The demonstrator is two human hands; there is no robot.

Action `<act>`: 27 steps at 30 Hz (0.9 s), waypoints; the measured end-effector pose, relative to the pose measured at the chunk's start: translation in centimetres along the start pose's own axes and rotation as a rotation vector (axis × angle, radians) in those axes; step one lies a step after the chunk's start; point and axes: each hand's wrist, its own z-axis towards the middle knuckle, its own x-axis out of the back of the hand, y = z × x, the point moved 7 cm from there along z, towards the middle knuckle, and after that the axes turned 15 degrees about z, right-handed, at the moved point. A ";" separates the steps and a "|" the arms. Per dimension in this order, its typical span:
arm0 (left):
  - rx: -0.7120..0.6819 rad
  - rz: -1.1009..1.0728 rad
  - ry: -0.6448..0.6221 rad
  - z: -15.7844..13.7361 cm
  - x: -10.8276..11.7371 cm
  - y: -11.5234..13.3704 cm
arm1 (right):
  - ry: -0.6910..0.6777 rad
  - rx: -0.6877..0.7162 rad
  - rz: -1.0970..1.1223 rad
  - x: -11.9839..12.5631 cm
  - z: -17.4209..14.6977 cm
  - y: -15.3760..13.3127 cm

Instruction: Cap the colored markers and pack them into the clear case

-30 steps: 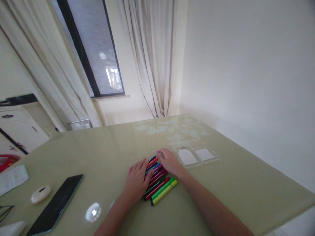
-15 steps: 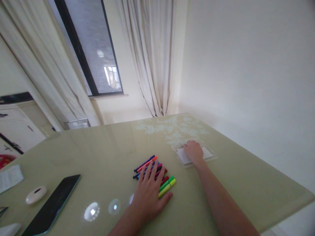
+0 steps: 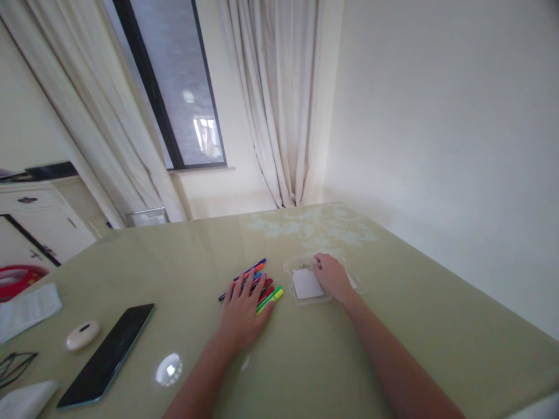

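My left hand (image 3: 240,314) lies palm down with its fingers spread over a bunch of coloured markers (image 3: 276,295). Green, yellow, red, orange and dark blue ones stick out around the fingers; the rest are covered. To the right, a shallow clear plastic case (image 3: 292,263) lies on the table with white paper (image 3: 307,284) in or on it. My right hand (image 3: 334,278) rests over this case with its fingers curled in at it. The thumb is hidden, and the hand covers the case's middle and part of the paper.
A dark phone or tablet (image 3: 109,352) lies on the glossy green table (image 3: 297,361) at the left. Near it are an oval white device (image 3: 82,336), glasses (image 3: 15,368), a white object (image 3: 28,400) and a folded white sheet (image 3: 30,309). A wall (image 3: 437,145) borders the right side.
Both hands have moved left across the table, the markers sliding along under my left hand and the clear case with my right. More of the paper shows left of my right hand. The view has shifted slightly.
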 end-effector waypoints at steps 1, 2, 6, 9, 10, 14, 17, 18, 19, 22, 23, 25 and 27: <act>0.020 0.011 -0.002 0.1 -0.2 -0.6 | -0.010 0.022 0.034 -0.4 -0.1 -0.5; 0.036 0.020 -0.001 0.2 -0.3 -1.2 | -0.021 0.044 0.073 -0.7 -0.2 -0.9; 0.062 0.020 0.022 0.3 -0.6 -2.4 | -0.069 0.122 0.200 -2.0 -0.6 -2.2; 0.049 -0.030 0.085 0.5 0.2 -2.4 | -0.094 0.159 0.236 -2.5 -0.8 -2.6; 0.028 -0.058 0.110 0.6 0.7 -2.2 | -0.095 0.161 0.239 -2.6 -0.8 -2.6; -0.095 -0.178 0.166 0.8 2.6 -1.0 | -0.074 0.119 0.213 -2.2 -0.8 -2.4; -0.109 -0.209 0.154 0.7 2.9 -0.7 | -0.058 0.086 0.171 -1.8 -0.9 -2.3; -0.101 -0.210 0.152 0.6 2.9 -0.7 | -0.058 0.081 0.163 -1.7 -1.0 -2.4; -0.094 -0.211 0.151 0.6 2.9 -0.7 | -0.063 0.078 0.162 -1.6 -1.1 -2.4; -0.055 -0.235 0.161 0.6 2.9 -0.8 | -0.080 0.052 0.200 -1.2 -1.1 -2.6; -0.031 -0.257 0.167 0.6 3.1 -0.9 | -0.070 0.040 0.214 -1.0 -1.1 -2.7; 0.042 -0.334 0.176 0.7 3.4 -1.1 | -0.007 0.043 0.246 -0.2 -1.2 -3.1; 0.142 -0.456 0.136 0.7 3.5 -1.3 | 0.063 0.098 0.341 0.4 -1.5 -4.2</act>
